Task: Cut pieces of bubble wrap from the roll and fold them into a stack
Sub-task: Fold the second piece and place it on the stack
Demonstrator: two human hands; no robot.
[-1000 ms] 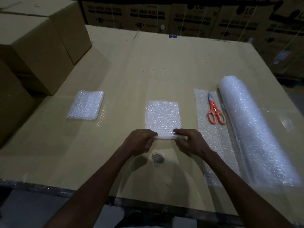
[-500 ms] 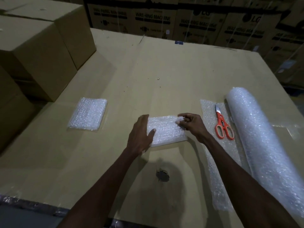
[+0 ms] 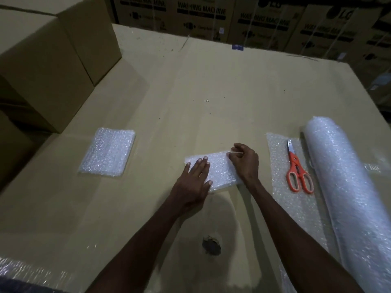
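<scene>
A folded piece of bubble wrap (image 3: 220,170) lies on the cardboard table top (image 3: 211,81) in the middle. My left hand (image 3: 195,182) lies flat on its left half, fingers spread. My right hand (image 3: 245,161) pinches the piece's far right corner between thumb and fingers. A stack of folded bubble wrap (image 3: 108,152) sits to the left, apart from both hands. The bubble wrap roll (image 3: 347,193) lies at the right, with a loose sheet (image 3: 289,199) unrolled beside it. Orange-handled scissors (image 3: 297,172) rest on that sheet.
Large cardboard boxes (image 3: 42,51) stand at the left edge of the table. Printed washing machine cartons (image 3: 254,22) line the back. A torn hole (image 3: 211,245) marks the cardboard near the front edge. More bubble wrap (image 3: 23,273) shows at the bottom left corner.
The piece was folded over away from me, from a long strip to a compact rectangle. My left hand moved onto its top and my right hand shifted to its far right corner.
</scene>
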